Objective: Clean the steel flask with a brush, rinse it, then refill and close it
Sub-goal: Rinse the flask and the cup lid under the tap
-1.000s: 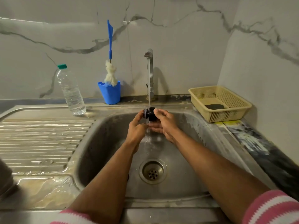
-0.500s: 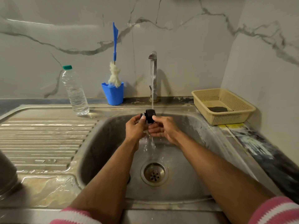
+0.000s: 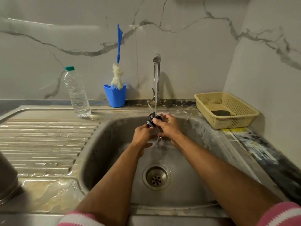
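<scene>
A small black flask lid (image 3: 152, 119) is held under the running stream from the tap (image 3: 156, 75), above the steel sink (image 3: 114, 144). My right hand (image 3: 167, 126) grips the lid from the right with thumb on top. My left hand (image 3: 143, 134) pinches its lower left edge. Water splashes off the lid and falls to the drain (image 3: 156, 177). The steel flask (image 3: 7, 178) stands at the far left edge on the drainboard, only partly in view. The blue-handled bottle brush (image 3: 117, 74) stands in a blue cup (image 3: 115, 97) by the wall.
A clear water bottle (image 3: 76, 93) with a green cap stands on the sink's back ledge, left of the cup. A beige plastic basket (image 3: 228, 110) holding a dark scrub pad sits at the right. The ribbed drainboard (image 3: 44, 144) is wet.
The lid has tilted and turned under the stream between my hands, and water now splashes off it more. My hands stay at the same spot over the sink.
</scene>
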